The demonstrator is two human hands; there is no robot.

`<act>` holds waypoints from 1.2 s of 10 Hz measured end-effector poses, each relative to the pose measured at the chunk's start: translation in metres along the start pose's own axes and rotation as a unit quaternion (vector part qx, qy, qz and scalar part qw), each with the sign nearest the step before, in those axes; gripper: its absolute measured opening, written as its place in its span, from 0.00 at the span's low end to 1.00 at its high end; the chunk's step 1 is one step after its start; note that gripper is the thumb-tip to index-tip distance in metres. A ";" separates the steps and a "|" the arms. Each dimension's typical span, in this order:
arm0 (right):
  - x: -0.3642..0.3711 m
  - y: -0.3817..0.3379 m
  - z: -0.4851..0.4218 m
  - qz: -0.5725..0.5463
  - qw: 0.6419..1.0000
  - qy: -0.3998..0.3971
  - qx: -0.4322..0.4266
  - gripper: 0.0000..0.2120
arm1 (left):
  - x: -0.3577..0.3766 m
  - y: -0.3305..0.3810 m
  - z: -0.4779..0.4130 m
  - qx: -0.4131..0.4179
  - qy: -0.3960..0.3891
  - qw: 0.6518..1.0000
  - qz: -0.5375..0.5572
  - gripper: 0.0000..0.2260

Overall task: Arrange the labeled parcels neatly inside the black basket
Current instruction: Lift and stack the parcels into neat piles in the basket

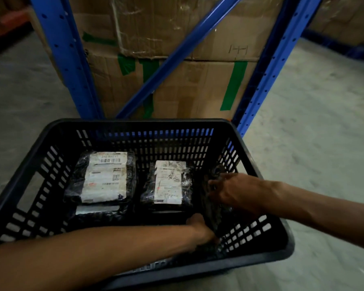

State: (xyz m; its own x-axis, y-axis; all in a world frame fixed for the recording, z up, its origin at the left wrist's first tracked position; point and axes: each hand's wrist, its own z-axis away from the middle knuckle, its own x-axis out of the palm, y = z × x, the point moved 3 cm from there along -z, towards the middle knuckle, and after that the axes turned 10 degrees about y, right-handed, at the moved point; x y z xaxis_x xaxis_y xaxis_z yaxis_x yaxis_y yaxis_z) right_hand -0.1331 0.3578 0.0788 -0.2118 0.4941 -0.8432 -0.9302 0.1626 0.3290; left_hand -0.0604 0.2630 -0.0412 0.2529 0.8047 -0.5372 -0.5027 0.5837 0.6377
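The black slotted basket [36,164] sits on the floor below me. Two black-wrapped parcels with white labels lie flat inside: a larger left parcel [105,177] stacked on another labeled one [97,210], and a smaller middle parcel [169,182]. A third dark parcel [213,208] stands on edge along the right wall, its label hidden. My right hand [233,191] grips its top edge. My left hand [202,232] reaches across the near rim and holds its lower near end.
Blue steel rack posts [63,66] and a diagonal brace [177,57] stand just behind the basket, with stacked cardboard boxes [193,87] taped in green. Grey concrete floor [313,133] lies on both sides.
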 end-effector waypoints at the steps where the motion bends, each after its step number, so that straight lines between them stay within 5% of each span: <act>1: 0.014 -0.005 -0.005 0.030 0.999 -0.003 -0.010 0.18 | 0.012 -0.001 -0.012 -0.004 0.032 0.999 0.024 0.20; 3: 0.005 -0.004 -0.015 0.014 1.000 0.013 -0.020 0.10 | 0.026 -0.004 -0.022 -0.011 0.056 0.995 0.079 0.16; 4: -0.014 0.011 -0.012 -0.056 0.998 -0.004 0.012 0.18 | 0.004 0.003 0.003 -0.004 0.032 0.997 0.069 0.23; 5: -0.055 0.027 0.001 -0.248 0.968 0.010 0.038 0.26 | -0.051 0.010 0.048 0.067 -0.037 0.996 0.054 0.14; 6: -0.090 0.048 0.018 -0.460 0.882 0.060 0.088 0.22 | -0.122 0.015 0.097 0.092 -0.031 0.993 0.071 0.19; 7: -0.093 0.067 0.018 -0.664 0.712 0.131 0.190 0.22 | -0.176 0.016 0.121 0.050 0.028 0.966 0.252 0.21; 8: -0.083 0.060 0.001 -0.784 0.528 0.126 0.302 0.19 | -0.205 0.016 0.117 0.030 0.084 0.902 0.422 0.18; 9: -0.070 0.053 -0.023 -0.815 0.426 0.123 0.374 0.18 | -0.214 0.016 0.097 0.031 0.171 0.893 0.414 0.17; 10: -0.062 0.052 -0.043 -0.824 0.406 0.130 0.373 0.22 | -0.215 0.009 0.061 0.012 0.264 0.889 0.373 0.06; 12: -0.020 0.044 -0.085 -0.762 0.442 0.148 0.449 0.14 | -0.204 -0.008 -0.003 -0.031 0.327 0.928 0.174 0.16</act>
State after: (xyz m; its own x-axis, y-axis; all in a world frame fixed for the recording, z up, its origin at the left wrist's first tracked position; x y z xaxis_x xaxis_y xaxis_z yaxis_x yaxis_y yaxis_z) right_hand -0.1954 0.2824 0.0742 0.3027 -0.8860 -0.3514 0.4053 0.4533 -0.7939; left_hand -0.1103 0.0938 0.0615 -0.4800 0.6928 -0.5381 -0.5108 0.2780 0.8135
